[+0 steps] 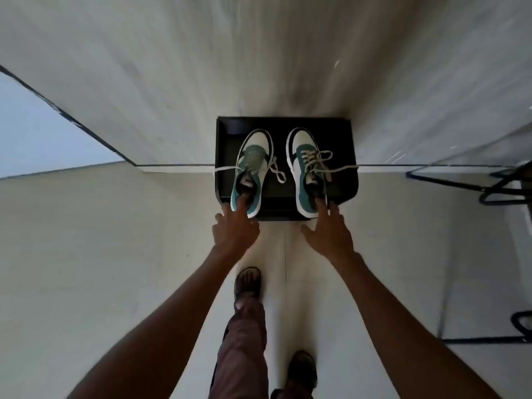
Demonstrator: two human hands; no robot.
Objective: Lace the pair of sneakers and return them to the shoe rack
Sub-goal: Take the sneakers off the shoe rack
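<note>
Rack (345, 139): against wall, floor free in front | sneakers (252, 171) (309, 171): toes to wall | left hand (236, 228), right hand (331, 234): fingers hooked in heels

No legible text; tongue label (249, 180) on left sneaker (251, 171) too blurred.

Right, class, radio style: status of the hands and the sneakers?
Left hand fingers hooked in left sneaker heel; right hand likewise in right sneaker. Both on black shoe rack. Laces loose, trailing over edges. Nothing blocking.
</note>
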